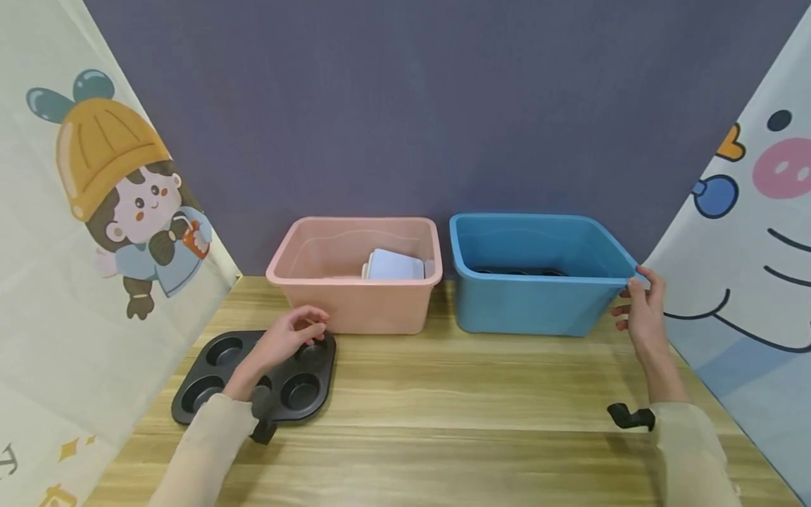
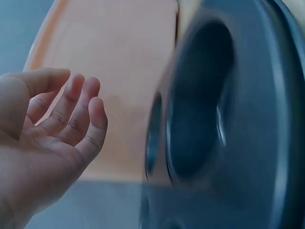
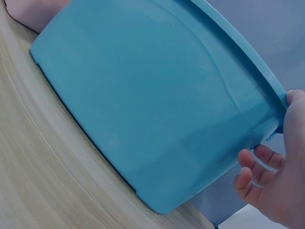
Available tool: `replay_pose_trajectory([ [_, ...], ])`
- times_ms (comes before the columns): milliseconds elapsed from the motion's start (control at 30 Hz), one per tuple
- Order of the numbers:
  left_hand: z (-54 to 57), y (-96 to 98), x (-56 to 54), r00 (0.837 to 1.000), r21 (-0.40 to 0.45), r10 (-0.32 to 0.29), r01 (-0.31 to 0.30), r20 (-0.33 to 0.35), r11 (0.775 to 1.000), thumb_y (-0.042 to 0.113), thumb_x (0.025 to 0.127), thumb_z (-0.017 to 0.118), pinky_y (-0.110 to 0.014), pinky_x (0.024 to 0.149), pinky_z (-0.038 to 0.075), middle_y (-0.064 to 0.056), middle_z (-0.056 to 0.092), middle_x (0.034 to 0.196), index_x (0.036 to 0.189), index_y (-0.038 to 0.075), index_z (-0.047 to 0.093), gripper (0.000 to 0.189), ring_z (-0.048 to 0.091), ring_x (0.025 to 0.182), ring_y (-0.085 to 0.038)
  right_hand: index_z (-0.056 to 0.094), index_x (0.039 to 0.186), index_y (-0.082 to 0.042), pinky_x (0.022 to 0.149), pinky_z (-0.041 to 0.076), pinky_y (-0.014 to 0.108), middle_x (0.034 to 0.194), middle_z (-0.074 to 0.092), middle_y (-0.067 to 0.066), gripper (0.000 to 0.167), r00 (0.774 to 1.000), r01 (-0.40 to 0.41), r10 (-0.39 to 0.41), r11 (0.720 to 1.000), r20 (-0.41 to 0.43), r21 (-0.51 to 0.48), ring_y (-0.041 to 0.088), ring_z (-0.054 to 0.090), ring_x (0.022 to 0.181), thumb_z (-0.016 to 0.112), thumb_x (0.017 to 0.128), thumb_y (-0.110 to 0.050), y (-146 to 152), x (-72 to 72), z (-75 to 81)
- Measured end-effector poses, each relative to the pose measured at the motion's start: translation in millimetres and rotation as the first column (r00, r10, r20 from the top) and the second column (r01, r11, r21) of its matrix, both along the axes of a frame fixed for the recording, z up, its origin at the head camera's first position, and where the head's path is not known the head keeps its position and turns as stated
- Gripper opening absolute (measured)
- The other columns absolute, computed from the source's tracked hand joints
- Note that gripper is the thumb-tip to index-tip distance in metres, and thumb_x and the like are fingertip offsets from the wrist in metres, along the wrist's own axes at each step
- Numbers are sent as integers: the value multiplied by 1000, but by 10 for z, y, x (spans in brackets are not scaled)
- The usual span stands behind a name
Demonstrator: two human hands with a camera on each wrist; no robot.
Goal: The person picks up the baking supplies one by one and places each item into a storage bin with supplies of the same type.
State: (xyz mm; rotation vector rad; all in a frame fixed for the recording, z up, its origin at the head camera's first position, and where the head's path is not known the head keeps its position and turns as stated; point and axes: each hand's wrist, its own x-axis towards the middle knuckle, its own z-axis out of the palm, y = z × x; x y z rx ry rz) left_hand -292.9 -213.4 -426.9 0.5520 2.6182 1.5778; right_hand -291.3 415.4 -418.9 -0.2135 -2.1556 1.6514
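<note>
My left hand hovers over the dark muffin pan, close to the front of the pink bin. Its fingers are loosely bent with nothing between them; the left wrist view shows the palm and the pan's cup beside it. At the blue bin, my right hand pinches the rim at the front right corner. In the right wrist view the thumb lies against the rim, while several other fingers curl below it. The index fingertip is hidden there.
A pale blue box-like piece lies inside the pink bin. Dark rounded edges show low in the blue bin. Both bins stand side by side on the wooden table, against a dark grey backdrop. Printed cloths flank the table.
</note>
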Motion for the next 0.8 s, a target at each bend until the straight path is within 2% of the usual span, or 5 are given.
replay_pose_trajectory([
  [200, -77, -324, 81, 996, 0, 88, -88, 22, 996, 17, 99, 62, -28, 74, 54, -29, 63, 116, 124, -5, 59, 34, 66, 90, -16, 23, 151, -35, 49, 46, 23, 100, 42, -3, 47, 1000, -15, 14, 999, -13, -40, 4, 58, 64, 36, 106, -42, -18, -6, 4],
  [433, -122, -593, 133, 982, 6, 184, -184, 49, 983, 21, 100, 59, -27, 76, 55, -28, 61, 123, 130, -6, 55, 40, 66, 89, -6, 22, 150, -39, 50, 47, 22, 99, 41, -5, 46, 1000, -7, 7, 1000, 13, -22, 4, 58, 66, 35, 106, -44, -35, 2, 33],
  [567, -116, -756, 152, 977, -53, 214, -213, 9, 976, 20, 101, 58, -27, 75, 55, -29, 60, 127, 132, -6, 55, 40, 64, 88, 0, 22, 150, -37, 50, 47, 23, 99, 41, -5, 46, 1000, -9, 9, 1000, 15, -18, 3, 57, 65, 34, 106, -43, -79, 24, 64],
  [700, -154, -928, 147, 972, -85, 231, -234, -46, 969, 16, 100, 58, -25, 72, 55, -28, 63, 121, 129, -8, 56, 37, 62, 85, 3, 23, 150, -35, 48, 46, 23, 98, 42, -3, 46, 1000, -10, 10, 999, 6, -36, 4, 57, 64, 35, 107, -41, -129, 62, 109],
  [800, -186, -1057, 145, 964, -87, 254, -261, -81, 962, 14, 99, 60, -25, 70, 55, -15, 69, 111, 126, -8, 58, 35, 64, 82, 2, 23, 150, -35, 48, 46, 23, 98, 42, -2, 46, 1000, -5, 5, 999, 3, -41, 4, 57, 64, 36, 107, -41, -138, 71, 128],
])
